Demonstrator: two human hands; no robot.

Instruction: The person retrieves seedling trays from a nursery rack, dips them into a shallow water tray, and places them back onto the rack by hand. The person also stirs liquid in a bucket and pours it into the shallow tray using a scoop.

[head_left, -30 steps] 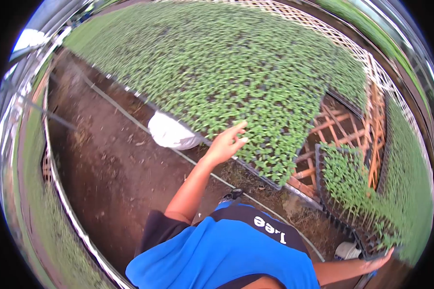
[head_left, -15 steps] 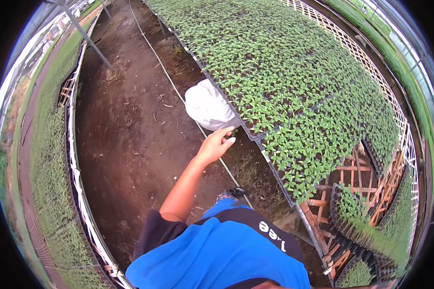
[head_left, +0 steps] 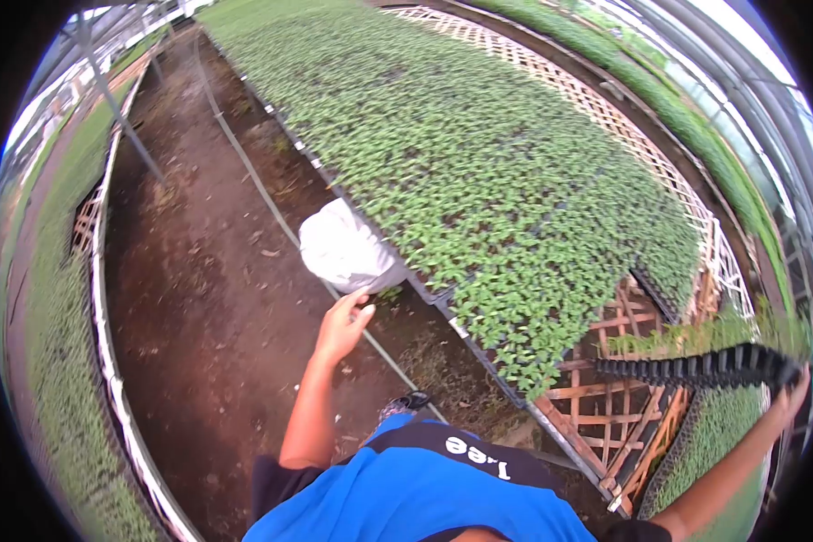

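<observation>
My right hand [head_left: 791, 396] is out at the far right, gripping the end of a black seedling tray [head_left: 696, 368]. The tray is lifted off the bench and seen edge-on, with green seedlings [head_left: 696, 339] standing on top. My left hand [head_left: 341, 325] hangs over the dirt path with its fingers loosely apart and nothing in it. It is just below a white sack [head_left: 345, 251] that lies against the bench edge, and it does not touch the sack. My blue shirt [head_left: 425, 497] fills the bottom of the view.
A long bench of seedling trays [head_left: 479, 172] runs up the middle on a wooden lattice [head_left: 605, 397], bare at the near end. A hose [head_left: 262, 203] lies along the dirt path [head_left: 199, 298]. Another seedling row [head_left: 54, 379] borders the left.
My right hand has lifted the black seedling tray up from the lattice to the far right. My left hand has dropped away from the bench edge toward the path.
</observation>
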